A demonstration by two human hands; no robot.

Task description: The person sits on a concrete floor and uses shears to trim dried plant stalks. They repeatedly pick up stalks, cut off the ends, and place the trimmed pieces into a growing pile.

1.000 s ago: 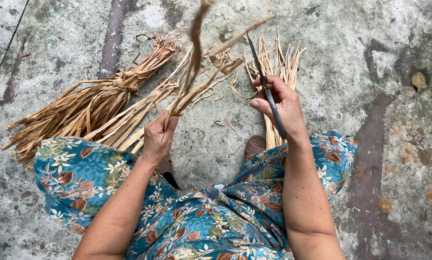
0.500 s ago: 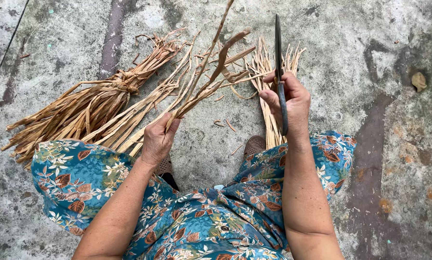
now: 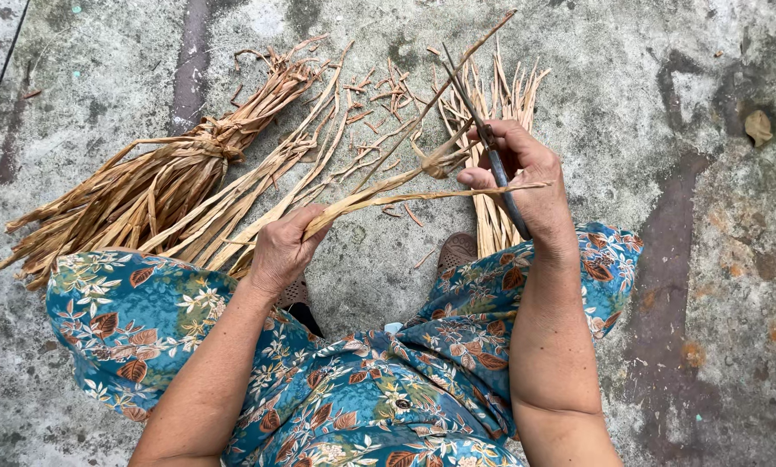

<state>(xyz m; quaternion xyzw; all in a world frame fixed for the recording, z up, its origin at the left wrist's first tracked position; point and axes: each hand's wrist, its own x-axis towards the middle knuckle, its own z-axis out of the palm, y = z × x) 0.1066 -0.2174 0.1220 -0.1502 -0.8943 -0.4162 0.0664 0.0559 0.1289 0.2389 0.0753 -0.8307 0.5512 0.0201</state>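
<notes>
My left hand point(image 3: 282, 251) grips one end of a dried tan plant strip point(image 3: 379, 192) that runs across to my right hand point(image 3: 526, 177). My right hand holds a thin dark knife point(image 3: 485, 138), blade pointing up and away, with its thumb pressed on the strip. A thinner sliver splits off the strip and sticks out up to the right. Both hands are above my knees, which are covered in blue floral cloth point(image 3: 344, 380).
A tied bundle of dried brown leaves point(image 3: 154, 186) lies on the concrete floor point(image 3: 682, 130) at the left. A smaller pile of pale cut strips point(image 3: 491, 104) lies beyond my right hand. Short scraps are scattered between them. A shoe tip point(image 3: 457, 251) shows below.
The strip has been lowered from pointing upward to lying nearly level between my hands. The knife has tilted from upright to a slant. My right hand moved down slightly.
</notes>
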